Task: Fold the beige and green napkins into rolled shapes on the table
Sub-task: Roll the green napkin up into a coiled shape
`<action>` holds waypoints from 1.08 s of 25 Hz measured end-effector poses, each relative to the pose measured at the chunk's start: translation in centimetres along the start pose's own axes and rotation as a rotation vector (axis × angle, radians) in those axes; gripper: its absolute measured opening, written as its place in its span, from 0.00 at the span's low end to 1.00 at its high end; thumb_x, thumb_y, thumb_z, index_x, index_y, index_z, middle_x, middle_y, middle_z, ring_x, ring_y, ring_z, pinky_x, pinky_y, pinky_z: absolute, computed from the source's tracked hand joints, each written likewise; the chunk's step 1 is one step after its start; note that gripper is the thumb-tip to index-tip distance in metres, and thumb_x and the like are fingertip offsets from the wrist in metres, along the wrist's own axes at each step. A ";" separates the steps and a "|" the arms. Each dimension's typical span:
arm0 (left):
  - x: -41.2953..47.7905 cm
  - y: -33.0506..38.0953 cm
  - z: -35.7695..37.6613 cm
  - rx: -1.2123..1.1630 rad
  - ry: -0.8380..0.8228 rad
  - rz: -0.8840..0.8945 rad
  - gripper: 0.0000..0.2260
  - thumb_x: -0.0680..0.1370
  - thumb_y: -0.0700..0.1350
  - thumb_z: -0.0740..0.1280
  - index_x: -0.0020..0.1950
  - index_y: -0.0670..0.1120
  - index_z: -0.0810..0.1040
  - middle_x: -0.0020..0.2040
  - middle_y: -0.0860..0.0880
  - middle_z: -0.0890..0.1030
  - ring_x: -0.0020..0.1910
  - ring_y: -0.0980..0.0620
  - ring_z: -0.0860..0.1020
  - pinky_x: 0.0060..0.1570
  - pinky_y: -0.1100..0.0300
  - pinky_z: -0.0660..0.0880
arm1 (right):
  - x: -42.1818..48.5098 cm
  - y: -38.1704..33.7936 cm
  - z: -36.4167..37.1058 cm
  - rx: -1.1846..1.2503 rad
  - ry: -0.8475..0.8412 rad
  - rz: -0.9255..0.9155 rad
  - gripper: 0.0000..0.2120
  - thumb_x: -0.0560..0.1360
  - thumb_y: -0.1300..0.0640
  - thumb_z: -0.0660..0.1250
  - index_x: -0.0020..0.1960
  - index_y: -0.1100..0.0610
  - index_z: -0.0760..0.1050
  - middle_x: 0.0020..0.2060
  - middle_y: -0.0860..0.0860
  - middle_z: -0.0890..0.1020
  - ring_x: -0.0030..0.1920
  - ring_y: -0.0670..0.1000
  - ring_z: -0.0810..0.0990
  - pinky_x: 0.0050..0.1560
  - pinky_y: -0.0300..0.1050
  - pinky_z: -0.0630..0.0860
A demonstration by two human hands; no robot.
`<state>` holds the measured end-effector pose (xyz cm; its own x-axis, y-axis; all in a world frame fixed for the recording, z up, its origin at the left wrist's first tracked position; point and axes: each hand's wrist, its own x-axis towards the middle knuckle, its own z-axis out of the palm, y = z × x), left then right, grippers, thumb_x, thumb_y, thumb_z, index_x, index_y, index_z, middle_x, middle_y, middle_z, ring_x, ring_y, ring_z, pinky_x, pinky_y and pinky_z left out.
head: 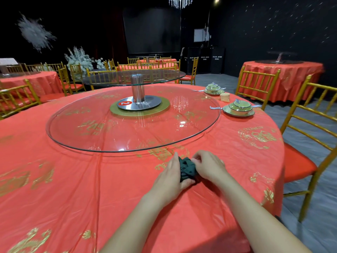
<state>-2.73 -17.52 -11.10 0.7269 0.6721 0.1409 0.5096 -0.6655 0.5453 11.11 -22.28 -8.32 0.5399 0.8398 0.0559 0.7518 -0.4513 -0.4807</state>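
The green napkin (187,169) lay bunched on the table (113,179), gripped between the left hand (170,177) and right hand (209,166), fingers curled on it, roll seemingly unfinished. Far beyond the right hand, the beige napkin (224,97) already stood rolled.

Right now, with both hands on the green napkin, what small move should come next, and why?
Probably keep rolling: the left hand braces the green napkin while the right hand tucks its bunched top edge tighter. It looks crumpled, not yet a neat roll like the beige napkin standing between the place settings.
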 end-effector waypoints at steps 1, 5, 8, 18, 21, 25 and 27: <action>-0.1 0.0 0.0 0.000 0.006 0.004 0.45 0.74 0.57 0.67 0.77 0.44 0.39 0.77 0.46 0.53 0.75 0.49 0.55 0.70 0.56 0.58 | 0.6 -0.3 -0.3 0.066 -0.064 -0.030 0.14 0.79 0.46 0.58 0.42 0.52 0.75 0.41 0.50 0.80 0.46 0.55 0.77 0.50 0.48 0.69; -0.1 0.0 0.1 0.017 0.006 0.011 0.44 0.75 0.57 0.66 0.77 0.44 0.39 0.76 0.46 0.55 0.74 0.48 0.57 0.69 0.56 0.60 | 2.2 -0.7 -1.5 0.352 -0.206 -0.079 0.22 0.78 0.45 0.61 0.28 0.54 0.64 0.26 0.49 0.66 0.29 0.49 0.64 0.32 0.44 0.61; -0.1 0.1 0.0 0.035 0.005 0.016 0.42 0.75 0.57 0.65 0.77 0.44 0.42 0.76 0.46 0.55 0.74 0.48 0.57 0.70 0.55 0.60 | 3.1 -0.5 -1.0 0.348 -0.129 -0.135 0.16 0.75 0.51 0.67 0.31 0.53 0.71 0.30 0.49 0.73 0.34 0.49 0.71 0.36 0.43 0.67; -0.2 -0.2 -0.1 0.035 -0.032 0.026 0.47 0.70 0.62 0.68 0.77 0.48 0.44 0.74 0.49 0.58 0.73 0.49 0.58 0.70 0.52 0.60 | -0.7 2.0 0.7 -0.063 0.133 -0.167 0.06 0.73 0.48 0.63 0.45 0.47 0.67 0.37 0.45 0.78 0.47 0.52 0.78 0.52 0.47 0.64; -0.2 -0.2 -0.2 -0.026 -0.015 0.042 0.35 0.78 0.61 0.57 0.77 0.52 0.43 0.73 0.50 0.60 0.73 0.51 0.58 0.71 0.51 0.57 | -1.8 2.7 0.8 -0.052 0.174 -0.335 0.07 0.71 0.55 0.66 0.47 0.49 0.69 0.34 0.42 0.74 0.46 0.50 0.78 0.47 0.45 0.62; -0.2 -0.6 -0.1 -0.013 -0.024 0.062 0.29 0.80 0.58 0.53 0.77 0.52 0.45 0.74 0.49 0.60 0.73 0.51 0.58 0.71 0.52 0.58 | -1.9 3.4 0.8 0.140 0.279 -0.383 0.03 0.72 0.50 0.64 0.43 0.48 0.74 0.33 0.40 0.76 0.38 0.47 0.79 0.49 0.50 0.71; 0.0 -0.7 -0.3 0.016 -0.080 0.063 0.32 0.79 0.57 0.56 0.77 0.51 0.43 0.74 0.48 0.58 0.73 0.50 0.57 0.71 0.52 0.57 | -1.5 3.6 0.5 0.174 0.254 -0.393 0.11 0.71 0.43 0.60 0.43 0.48 0.78 0.36 0.39 0.78 0.40 0.47 0.79 0.51 0.53 0.73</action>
<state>-3.26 -16.94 -11.26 0.7922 0.6007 0.1075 0.4682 -0.7113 0.5243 12.82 -24.96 -10.54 0.3204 0.8262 0.4633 0.8541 -0.0405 -0.5185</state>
